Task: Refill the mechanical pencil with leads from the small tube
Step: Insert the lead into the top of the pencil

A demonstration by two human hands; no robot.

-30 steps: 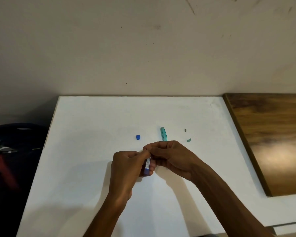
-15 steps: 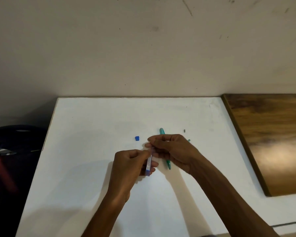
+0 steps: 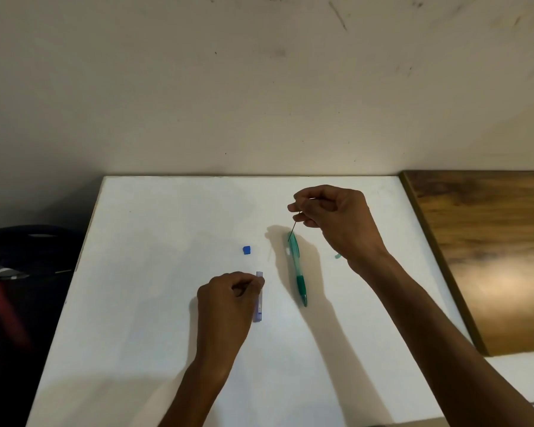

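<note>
A green mechanical pencil (image 3: 297, 268) lies on the white table (image 3: 154, 272), tip toward me. My right hand (image 3: 333, 220) hovers above its far end, pinching a thin dark lead (image 3: 293, 231) whose lower end meets the pencil's open top. My left hand (image 3: 228, 298) holds the small blue lead tube (image 3: 259, 298) upright-tilted near the table, left of the pencil. The tube's blue cap (image 3: 246, 249) lies loose on the table farther back.
A small teal part (image 3: 337, 256) lies just right of the pencil, half hidden by my right wrist. A dark wooden board (image 3: 490, 257) borders the table's right side. A dark bag (image 3: 19, 288) sits off the left edge. A wall stands behind.
My hands have parted. The right hand moved back and right with a lead drawn from the tube, to the pencil's far end. The pencil now lies fully uncovered.
</note>
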